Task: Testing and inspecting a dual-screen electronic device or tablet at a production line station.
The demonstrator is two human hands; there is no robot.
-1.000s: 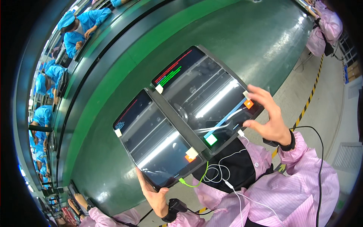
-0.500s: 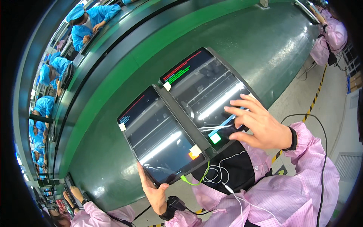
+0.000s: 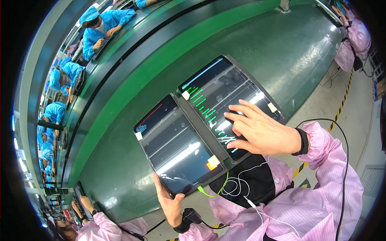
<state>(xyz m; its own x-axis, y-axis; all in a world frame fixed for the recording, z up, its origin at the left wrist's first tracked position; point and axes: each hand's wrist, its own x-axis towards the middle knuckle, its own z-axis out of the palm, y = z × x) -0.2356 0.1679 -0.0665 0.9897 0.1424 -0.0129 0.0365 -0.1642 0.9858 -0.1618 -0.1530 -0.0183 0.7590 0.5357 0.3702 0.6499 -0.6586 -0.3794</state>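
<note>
Two tablets lie side by side on the green table, each in a dark frame. The left tablet (image 3: pixel 171 138) has a mostly dark screen with small text at its top, reflected light and pale stickers at two corners. My left hand (image 3: pixel 171 207) is at its near left corner, fingers along the side and thumb at the near edge. A column of green text lines shows on the right tablet (image 3: pixel 217 90). Over its near right part is my right hand (image 3: pixel 261 130), fingers bent and apart, holding nothing; whether a fingertip touches the glass I cannot tell.
A green-plugged cable (image 3: pixel 209 194) runs at the left tablet's near edge. A white cable (image 3: pixel 237 186) coils in front of me. The green table (image 3: pixel 108 180) curves around, with a dark rail (image 3: pixel 102 76) beyond. Co-workers in blue (image 3: pixel 100 32) and pink (image 3: pixel 358 38) sit farther off.
The right tablet's screen has switched from red and green text with a blue bar and green square to a green list. My right hand has moved slightly left across it; my left hand keeps its place.
</note>
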